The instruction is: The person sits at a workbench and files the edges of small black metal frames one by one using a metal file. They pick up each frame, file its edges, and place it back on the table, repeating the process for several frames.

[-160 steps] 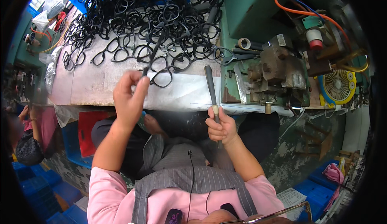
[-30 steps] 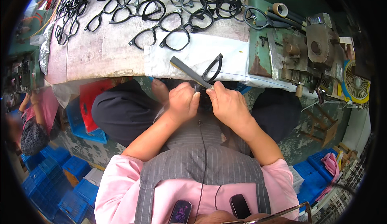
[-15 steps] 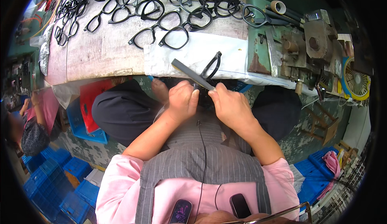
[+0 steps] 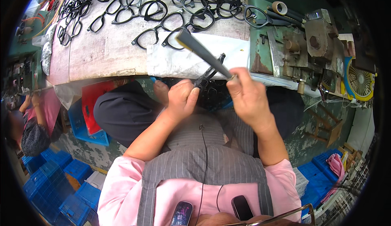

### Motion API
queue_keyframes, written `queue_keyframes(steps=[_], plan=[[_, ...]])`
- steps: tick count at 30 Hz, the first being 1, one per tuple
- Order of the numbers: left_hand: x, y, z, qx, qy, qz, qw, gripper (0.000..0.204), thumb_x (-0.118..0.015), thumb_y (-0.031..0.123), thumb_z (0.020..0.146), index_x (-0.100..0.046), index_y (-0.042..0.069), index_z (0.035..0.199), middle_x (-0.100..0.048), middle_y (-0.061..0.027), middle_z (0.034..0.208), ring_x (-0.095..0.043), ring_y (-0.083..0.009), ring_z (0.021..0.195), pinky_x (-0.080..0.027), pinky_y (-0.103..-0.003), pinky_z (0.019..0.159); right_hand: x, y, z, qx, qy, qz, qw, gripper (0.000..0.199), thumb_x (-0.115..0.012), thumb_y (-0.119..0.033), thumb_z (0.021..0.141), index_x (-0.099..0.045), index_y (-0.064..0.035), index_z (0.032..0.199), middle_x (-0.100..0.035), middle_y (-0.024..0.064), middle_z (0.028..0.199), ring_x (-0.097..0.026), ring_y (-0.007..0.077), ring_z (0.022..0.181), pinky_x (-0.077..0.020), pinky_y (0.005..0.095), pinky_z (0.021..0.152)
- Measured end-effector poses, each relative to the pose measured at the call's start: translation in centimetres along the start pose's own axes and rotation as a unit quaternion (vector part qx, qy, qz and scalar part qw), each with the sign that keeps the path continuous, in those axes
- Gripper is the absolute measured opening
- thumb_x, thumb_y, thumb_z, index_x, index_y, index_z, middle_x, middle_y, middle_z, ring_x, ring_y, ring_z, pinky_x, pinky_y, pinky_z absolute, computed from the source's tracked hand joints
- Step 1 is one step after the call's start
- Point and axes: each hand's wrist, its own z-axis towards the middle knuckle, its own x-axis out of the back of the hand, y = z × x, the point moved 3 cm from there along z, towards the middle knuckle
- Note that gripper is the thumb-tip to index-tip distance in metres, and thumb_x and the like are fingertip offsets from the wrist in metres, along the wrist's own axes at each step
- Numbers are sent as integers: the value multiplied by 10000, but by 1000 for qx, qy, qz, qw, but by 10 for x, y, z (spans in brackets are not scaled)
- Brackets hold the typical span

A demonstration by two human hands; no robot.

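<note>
My left hand (image 4: 181, 98) is closed on a black eyeglass frame (image 4: 200, 81), which juts up and to the right past the table's front edge. Part of that frame is hidden behind my fingers and the tool. In my right hand (image 4: 251, 98), fingers wrapped round one end, is a long flat file (image 4: 203, 55), grey with a yellowish edge. It slants up and left across the eyeglass frame, its broad end over the white cloth (image 4: 234, 51). Whether file and frame touch, I cannot tell.
Many black eyeglass frames (image 4: 154, 10) lie heaped on the worn table (image 4: 102, 59). On the right stand a metal vise-like fixture (image 4: 321, 39) and a yellow-rimmed fan (image 4: 358, 79). Blue crates (image 4: 79, 171) sit lower left; another person's arm (image 4: 38, 112) shows far left.
My right hand has risen and moved right, lifting the file higher and tilting it more steeply. My left hand keeps hold of the eyeglass frame, which now sits at a different angle.
</note>
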Motion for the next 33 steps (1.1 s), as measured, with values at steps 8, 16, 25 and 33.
queue_keyframes(steps=[8, 16, 25, 33], plan=[[19, 21, 14, -50, 80, 136, 986, 229, -739, 84, 679, -583, 55, 844, -525, -72, 774, -500, -259, 750, -408, -378, 697, -13, 29, 3, 21, 31, 13, 999, 194, -658, -174, 857, -560, -24, 932, -598, 162, 650, -607, 354, 582, -461, 398, 524], [-5, 44, 19, 23, -17, 74, 997, 140, -647, 113, 790, -660, 43, 911, -560, -91, 861, -508, -282, 857, -407, -378, 793, -57, 24, -45, -278, 121, 523, 797, 136, -515, -225, 982, -494, -90, 976, -354, -57, 562, -295, 33, 412, -232, 191, 356], [-9, 31, 1, 191, 27, -33, 981, 139, -532, 86, 896, -590, 36, 780, -560, -101, 773, -528, -283, 792, -421, -371, 750, -60, 33, -55, -277, 48, 578, 766, 292, -390, -302, 1023, -486, -28, 1060, -357, -27, 619, -290, 36, 448, -240, 190, 386], [-26, 16, -16, 134, 3, -27, 991, 125, -543, 65, 882, -565, 11, 770, -532, -140, 712, -521, -331, 667, -432, -395, 618, -17, 45, -60, -102, 26, 121, 987, 260, -534, -258, 954, -564, -1, 929, -563, 98, 676, -572, 222, 567, -438, 345, 518]])
